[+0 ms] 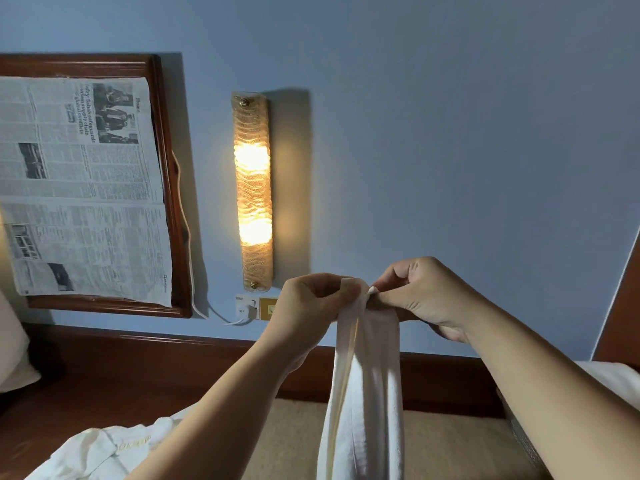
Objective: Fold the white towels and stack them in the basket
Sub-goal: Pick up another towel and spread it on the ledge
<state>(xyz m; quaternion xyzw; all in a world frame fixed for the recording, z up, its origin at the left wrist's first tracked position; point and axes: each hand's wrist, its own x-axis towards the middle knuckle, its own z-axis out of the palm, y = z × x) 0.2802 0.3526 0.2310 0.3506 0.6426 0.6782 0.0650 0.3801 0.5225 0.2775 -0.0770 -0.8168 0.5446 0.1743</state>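
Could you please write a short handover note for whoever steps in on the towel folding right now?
Left hand: pinches the top edge of a white towel.
Right hand: pinches the same top edge, right next to the left.
The towel hangs down from both hands, held up in front of the blue wall, gathered lengthwise, not yet a finished fold.
More white cloth lies crumpled at lower left.
A mesh-like edge at lower right may be the basket; I cannot tell, and no stack shows.
Left: finish this fold, place it, fold the rest.
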